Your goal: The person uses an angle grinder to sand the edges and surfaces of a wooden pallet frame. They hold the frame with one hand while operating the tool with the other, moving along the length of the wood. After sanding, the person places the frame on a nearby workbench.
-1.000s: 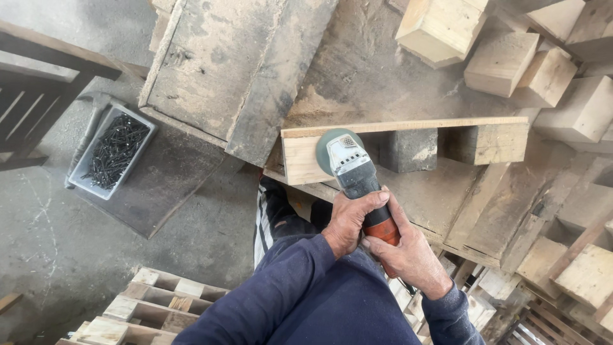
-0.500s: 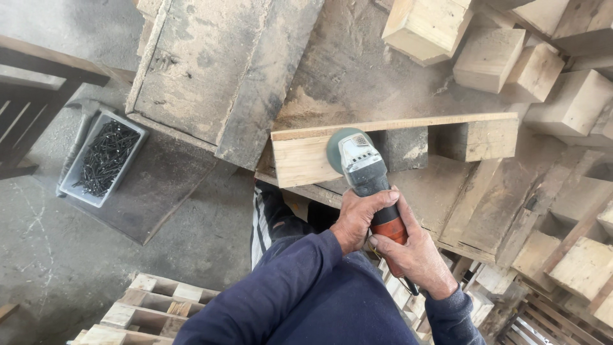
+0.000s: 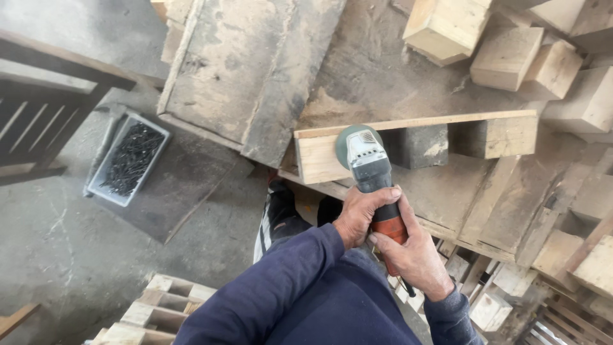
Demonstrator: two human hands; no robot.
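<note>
Grinder (image 3: 369,167) gripped in both my hands, left hand (image 3: 359,214), right hand (image 3: 412,254), disc against the plank (image 3: 415,144) edge, nail tray (image 3: 128,160) well left of it.

left hand (image 3: 361,214): wrapped round the grinder (image 3: 370,172) body, just behind its head, fingers curled over the top
right hand (image 3: 412,255): closed on the grinder's orange grip, below the left hand, touching it
left arm: blue sleeve, bent, runs up toward the grinder
right wrist: blue cuff, low, right of the grinder's tail
</note>
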